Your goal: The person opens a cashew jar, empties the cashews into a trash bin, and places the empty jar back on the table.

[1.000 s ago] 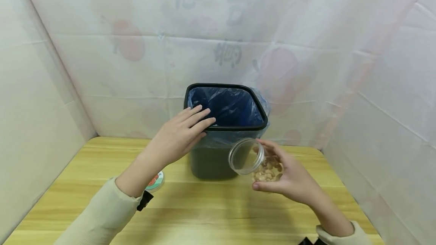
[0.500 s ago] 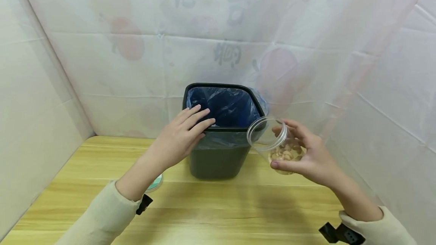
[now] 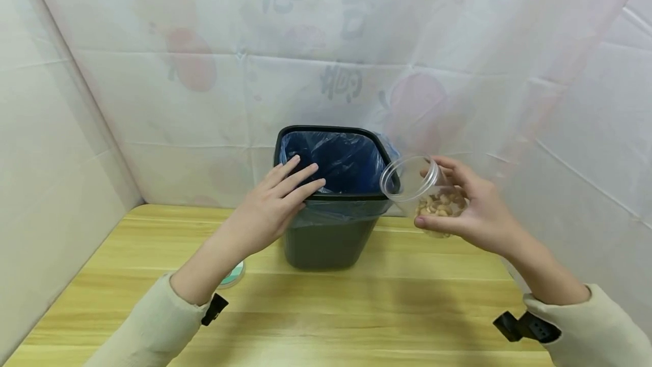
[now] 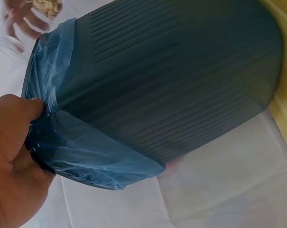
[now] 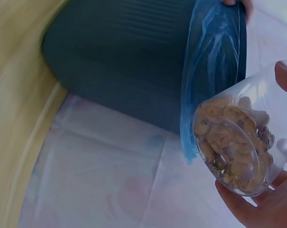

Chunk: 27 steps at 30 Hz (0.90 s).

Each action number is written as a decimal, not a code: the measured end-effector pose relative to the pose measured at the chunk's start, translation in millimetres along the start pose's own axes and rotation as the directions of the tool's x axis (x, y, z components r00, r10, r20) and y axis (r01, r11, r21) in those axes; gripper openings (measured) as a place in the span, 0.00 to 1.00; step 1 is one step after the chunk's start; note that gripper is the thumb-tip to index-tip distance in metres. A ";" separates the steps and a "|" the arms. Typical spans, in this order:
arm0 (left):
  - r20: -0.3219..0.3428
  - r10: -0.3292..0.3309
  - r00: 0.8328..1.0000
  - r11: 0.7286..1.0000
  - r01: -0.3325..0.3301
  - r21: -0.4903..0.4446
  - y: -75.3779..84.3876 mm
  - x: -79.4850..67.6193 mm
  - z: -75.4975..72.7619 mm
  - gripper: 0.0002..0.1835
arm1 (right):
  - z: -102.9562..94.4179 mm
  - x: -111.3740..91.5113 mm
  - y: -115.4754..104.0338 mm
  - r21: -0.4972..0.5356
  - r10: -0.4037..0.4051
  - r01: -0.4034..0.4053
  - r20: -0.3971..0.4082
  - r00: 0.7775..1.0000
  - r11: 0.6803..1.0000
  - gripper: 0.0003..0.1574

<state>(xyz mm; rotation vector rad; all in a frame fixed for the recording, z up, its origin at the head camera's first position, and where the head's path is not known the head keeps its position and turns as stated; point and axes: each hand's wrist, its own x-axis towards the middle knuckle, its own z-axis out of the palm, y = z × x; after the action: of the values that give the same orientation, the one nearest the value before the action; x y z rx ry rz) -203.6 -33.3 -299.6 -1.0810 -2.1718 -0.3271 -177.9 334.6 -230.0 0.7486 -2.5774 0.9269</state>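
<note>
A dark grey trash bin (image 3: 326, 245) with a black rim stands on the table, lined with a blue plastic bag (image 3: 341, 157). My left hand (image 3: 267, 203) grips its front left rim, fingers over the inside and thumb (image 4: 32, 108) against the bag outside. In my right hand (image 3: 481, 205) is a clear plastic jar (image 3: 407, 194), held by its sides. It tilts left, and its lidless mouth overlaps the bin's right front corner in the head view. Pale nuts that look like cashews (image 5: 228, 142) lie gathered at the jar's bottom end.
A round green-and-white lid (image 3: 233, 274) lies on the wooden table (image 3: 326, 321), partly hidden behind my left forearm. White printed cloth (image 3: 326, 95) hangs behind the bin and along both sides.
My right hand has carried the jar up and to the right, from before the bin's front to its right front corner. My left hand stays on the rim.
</note>
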 end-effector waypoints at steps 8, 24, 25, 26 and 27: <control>0.003 -0.011 1.000 1.000 0.011 -0.025 -0.7 -0.2 0.0 0.29 | -8.2 16.4 -1.5 -0.053 0.065 -0.062 0.050 0.997 0.997 0.61; 0.008 -0.013 1.000 0.998 0.014 -0.057 -2.7 1.2 -0.2 0.26 | -22.6 53.0 -4.3 -0.154 0.052 -0.035 0.107 0.993 0.987 0.60; 0.006 -0.011 1.000 0.998 0.012 -0.060 -3.0 0.9 0.0 0.26 | -22.6 54.5 -4.6 -0.159 0.049 -0.032 0.105 0.993 0.987 0.60; 0.004 -0.010 1.000 0.998 0.010 -0.063 -3.2 0.7 0.1 0.26 | -22.7 55.7 -5.2 -0.164 0.049 -0.031 0.107 0.993 0.986 0.60; 0.001 -0.008 1.000 0.998 0.008 -0.065 -3.6 0.3 0.2 0.26 | -22.7 56.7 -5.8 -0.166 0.050 -0.031 0.108 0.993 0.986 0.59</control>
<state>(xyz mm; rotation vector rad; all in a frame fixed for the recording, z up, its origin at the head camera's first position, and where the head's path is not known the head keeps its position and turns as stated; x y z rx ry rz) -206.6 -35.2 -299.2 -1.1089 -2.1803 -0.4038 -218.7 324.6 -185.3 0.7232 -2.7350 0.6903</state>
